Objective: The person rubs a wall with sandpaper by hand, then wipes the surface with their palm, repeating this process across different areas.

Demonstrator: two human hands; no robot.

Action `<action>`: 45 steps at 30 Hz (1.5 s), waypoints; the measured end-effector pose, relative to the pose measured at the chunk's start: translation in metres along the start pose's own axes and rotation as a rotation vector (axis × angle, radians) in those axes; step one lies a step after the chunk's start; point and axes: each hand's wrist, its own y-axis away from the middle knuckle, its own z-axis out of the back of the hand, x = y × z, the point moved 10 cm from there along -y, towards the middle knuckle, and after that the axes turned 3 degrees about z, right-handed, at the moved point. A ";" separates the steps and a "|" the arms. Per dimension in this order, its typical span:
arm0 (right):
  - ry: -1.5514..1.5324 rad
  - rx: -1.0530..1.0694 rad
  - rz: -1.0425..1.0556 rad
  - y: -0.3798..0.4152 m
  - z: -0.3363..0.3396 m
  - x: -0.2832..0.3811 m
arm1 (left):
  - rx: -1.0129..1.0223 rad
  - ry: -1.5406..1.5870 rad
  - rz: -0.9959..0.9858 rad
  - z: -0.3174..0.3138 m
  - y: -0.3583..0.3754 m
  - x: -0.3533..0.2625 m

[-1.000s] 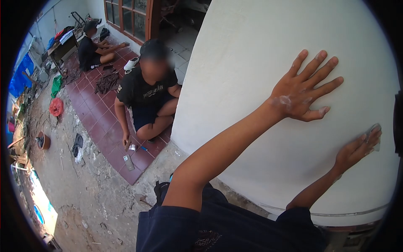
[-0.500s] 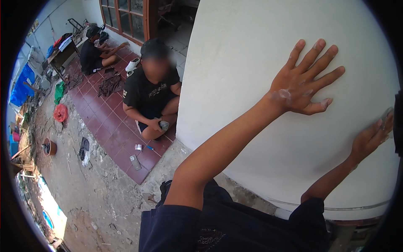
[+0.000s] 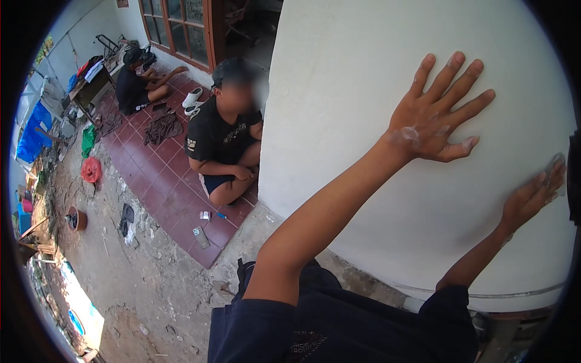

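My left hand lies flat on the white wall, its fingers spread. Whitish smears mark its back, wrist and thumb. Lower down at the far right, my right hand is against the same wall. Under its fingers is a thin greyish, see-through piece, pressed to the wall; its kind cannot be made out. The dark rim of the view lies close to those fingertips.
A person sits cross-legged on the red tiles beside the wall's edge. Farther back sits another person. A phone, a small white packet and a brown pot are on the ground.
My right hand has shifted slightly left along the wall; my left hand stays nearly in place. The nearer person has turned towards the wall, and the greyish lump in their hand no longer shows.
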 end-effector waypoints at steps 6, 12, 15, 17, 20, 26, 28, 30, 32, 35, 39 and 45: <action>0.015 0.014 0.017 -0.002 0.007 0.011 | -0.011 -0.058 -0.018 0.013 0.000 0.001; -0.009 0.046 -0.044 0.021 0.018 0.021 | -0.001 -0.003 -0.020 0.022 -0.004 -0.001; 0.028 0.071 -0.031 0.026 0.006 0.024 | 0.010 0.006 -0.011 0.017 -0.004 0.004; -0.008 0.068 -0.015 0.004 0.007 0.024 | 0.005 0.037 -0.020 0.019 -0.007 0.003; -0.008 0.044 0.004 -0.011 0.004 0.016 | 0.015 0.043 -0.003 0.009 -0.003 0.004; 0.018 0.113 -0.043 0.039 -0.008 0.015 | 0.060 0.014 -0.012 0.004 -0.002 0.005; 0.042 0.123 -0.042 0.037 -0.006 0.014 | 0.069 0.006 -0.013 0.005 -0.002 0.004; 0.010 0.103 -0.075 0.028 0.002 0.012 | 0.078 0.017 -0.013 0.006 -0.002 0.003; 0.007 0.114 -0.093 0.026 0.004 0.008 | 0.096 0.040 -0.017 0.004 -0.001 0.000; -0.005 0.127 -0.119 0.031 0.010 0.003 | 0.103 0.047 -0.006 0.002 -0.001 0.000; 0.024 0.144 -0.208 0.034 0.023 -0.025 | 0.042 0.058 -0.049 0.004 -0.001 -0.009; -0.095 -0.014 -0.224 0.013 0.021 -0.040 | 0.077 -0.067 -0.013 -0.006 -0.006 -0.001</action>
